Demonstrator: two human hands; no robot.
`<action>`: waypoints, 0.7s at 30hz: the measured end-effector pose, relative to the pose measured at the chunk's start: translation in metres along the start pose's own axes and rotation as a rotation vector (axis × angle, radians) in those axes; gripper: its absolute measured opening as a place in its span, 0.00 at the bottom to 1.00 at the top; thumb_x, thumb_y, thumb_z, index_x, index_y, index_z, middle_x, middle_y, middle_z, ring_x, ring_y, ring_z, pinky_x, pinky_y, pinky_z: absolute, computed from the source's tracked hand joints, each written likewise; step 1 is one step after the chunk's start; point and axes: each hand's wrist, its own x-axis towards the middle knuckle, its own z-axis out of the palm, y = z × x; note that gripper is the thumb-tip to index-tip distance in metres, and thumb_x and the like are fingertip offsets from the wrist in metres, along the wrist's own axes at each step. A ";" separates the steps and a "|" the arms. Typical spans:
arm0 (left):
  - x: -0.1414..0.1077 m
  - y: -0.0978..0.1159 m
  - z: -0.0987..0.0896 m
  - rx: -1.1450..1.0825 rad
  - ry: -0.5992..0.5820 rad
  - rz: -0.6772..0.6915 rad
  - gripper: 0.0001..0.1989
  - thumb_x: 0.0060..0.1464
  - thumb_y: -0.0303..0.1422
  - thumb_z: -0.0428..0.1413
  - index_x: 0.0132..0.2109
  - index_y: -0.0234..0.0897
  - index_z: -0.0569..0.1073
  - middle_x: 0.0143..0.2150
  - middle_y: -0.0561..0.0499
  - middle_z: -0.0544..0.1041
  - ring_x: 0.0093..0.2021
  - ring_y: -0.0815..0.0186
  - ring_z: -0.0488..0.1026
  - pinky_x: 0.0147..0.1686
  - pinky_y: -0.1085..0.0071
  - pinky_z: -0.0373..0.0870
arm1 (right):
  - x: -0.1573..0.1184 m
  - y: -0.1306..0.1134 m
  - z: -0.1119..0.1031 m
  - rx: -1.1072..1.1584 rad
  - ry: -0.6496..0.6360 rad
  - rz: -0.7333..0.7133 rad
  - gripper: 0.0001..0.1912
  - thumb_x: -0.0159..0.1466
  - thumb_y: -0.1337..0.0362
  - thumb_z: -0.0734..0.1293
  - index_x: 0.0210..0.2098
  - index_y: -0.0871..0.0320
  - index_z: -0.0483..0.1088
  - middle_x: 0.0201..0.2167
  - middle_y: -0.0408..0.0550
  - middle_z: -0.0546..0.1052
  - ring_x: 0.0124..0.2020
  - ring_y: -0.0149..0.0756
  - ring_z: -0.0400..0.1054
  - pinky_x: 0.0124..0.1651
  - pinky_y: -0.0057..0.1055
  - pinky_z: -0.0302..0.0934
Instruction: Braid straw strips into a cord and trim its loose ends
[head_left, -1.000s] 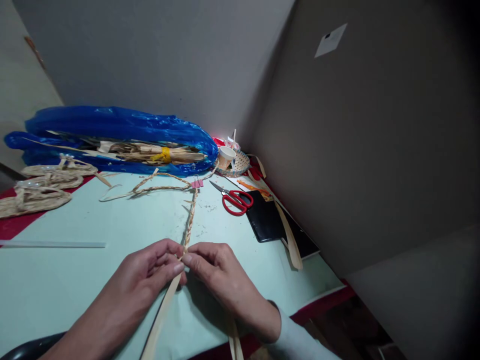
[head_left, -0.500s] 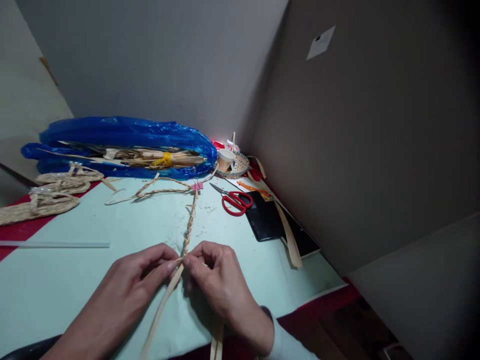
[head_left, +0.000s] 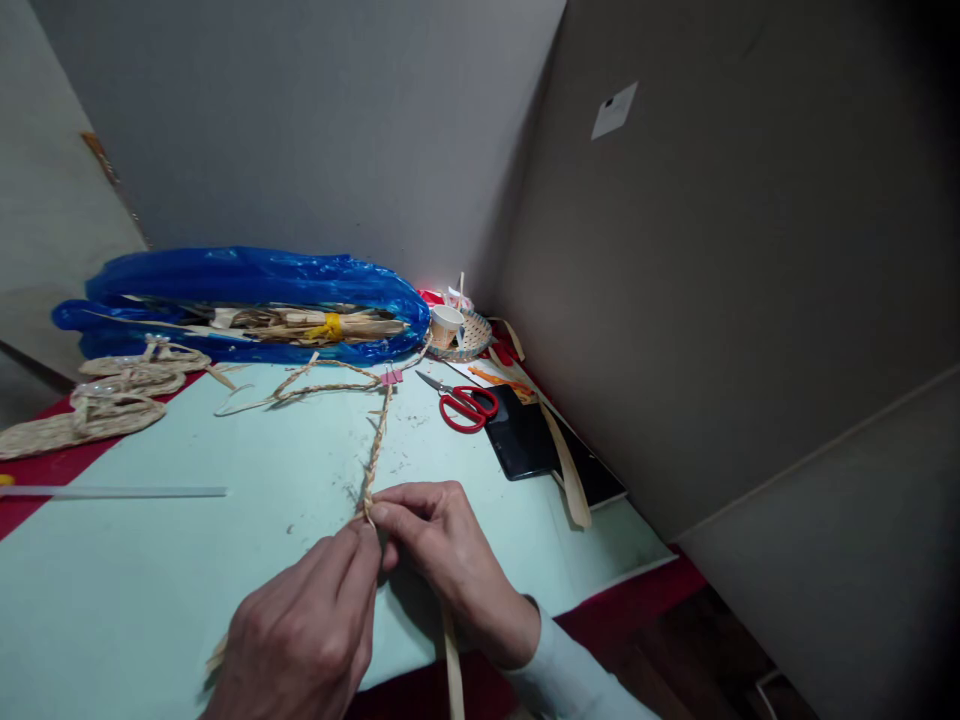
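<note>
A braided straw cord (head_left: 377,440) runs from a pink clip (head_left: 391,378) down toward me. Its near end is pinched between the thumb and fingers of my right hand (head_left: 446,560). My left hand (head_left: 307,615) is closed on the straw strands just below that pinch, its back turned up and hiding most of what it holds. A loose straw strip (head_left: 452,665) hangs below my right hand over the table's front edge. Another strand end (head_left: 216,655) sticks out to the left of my left hand.
Red-handled scissors (head_left: 469,408) lie by a black tablet (head_left: 521,435). Behind are a blue plastic bag (head_left: 262,265) of straw, a paper cup (head_left: 447,322) and a woven basket (head_left: 476,338). Woven sandals (head_left: 112,415) and a pale rod (head_left: 150,491) are at the left.
My left hand has turned over and moved right, in front of the cord's near end. The strands that hung below it are now mostly hidden. The camera view has shifted slightly.
</note>
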 end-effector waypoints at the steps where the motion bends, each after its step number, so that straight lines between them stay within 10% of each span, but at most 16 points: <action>1: -0.004 -0.001 0.003 0.022 0.012 0.041 0.18 0.59 0.23 0.45 0.43 0.35 0.79 0.37 0.40 0.85 0.33 0.53 0.83 0.30 0.61 0.75 | 0.000 -0.001 0.000 0.018 -0.009 0.006 0.12 0.62 0.61 0.68 0.29 0.63 0.80 0.16 0.39 0.68 0.20 0.26 0.58 0.28 0.25 0.56; 8: -0.016 -0.011 -0.006 -0.054 0.016 0.079 0.15 0.64 0.29 0.48 0.52 0.40 0.75 0.44 0.46 0.85 0.43 0.58 0.82 0.41 0.68 0.73 | -0.001 -0.006 -0.002 0.100 -0.011 0.028 0.15 0.60 0.55 0.71 0.29 0.64 0.79 0.25 0.48 0.77 0.27 0.31 0.66 0.36 0.28 0.62; 12: 0.011 -0.023 -0.029 -0.669 -0.214 -0.592 0.08 0.59 0.45 0.57 0.39 0.50 0.78 0.41 0.53 0.81 0.44 0.55 0.76 0.46 0.64 0.66 | -0.004 -0.008 -0.006 0.118 -0.006 0.017 0.16 0.60 0.54 0.72 0.28 0.62 0.79 0.25 0.45 0.76 0.28 0.31 0.65 0.36 0.27 0.61; 15: 0.038 -0.030 -0.027 -0.886 -0.323 -0.698 0.13 0.57 0.48 0.57 0.44 0.47 0.76 0.45 0.50 0.80 0.48 0.54 0.75 0.50 0.61 0.68 | -0.004 -0.008 -0.007 0.128 -0.026 -0.001 0.17 0.60 0.51 0.73 0.29 0.60 0.81 0.22 0.43 0.74 0.29 0.33 0.67 0.38 0.28 0.62; 18: 0.049 -0.031 -0.013 -1.111 -0.422 -0.715 0.15 0.54 0.48 0.58 0.36 0.41 0.75 0.32 0.52 0.75 0.32 0.62 0.73 0.35 0.67 0.72 | -0.004 -0.008 -0.006 0.142 -0.056 -0.027 0.18 0.63 0.51 0.70 0.33 0.61 0.81 0.23 0.45 0.76 0.30 0.35 0.69 0.40 0.30 0.64; 21: 0.044 -0.031 0.001 -1.172 -0.454 -0.811 0.15 0.56 0.47 0.55 0.36 0.40 0.72 0.26 0.57 0.68 0.21 0.71 0.60 0.19 0.75 0.54 | -0.005 -0.008 -0.004 0.064 -0.055 -0.059 0.14 0.66 0.59 0.66 0.35 0.61 0.82 0.26 0.47 0.79 0.32 0.36 0.71 0.41 0.31 0.63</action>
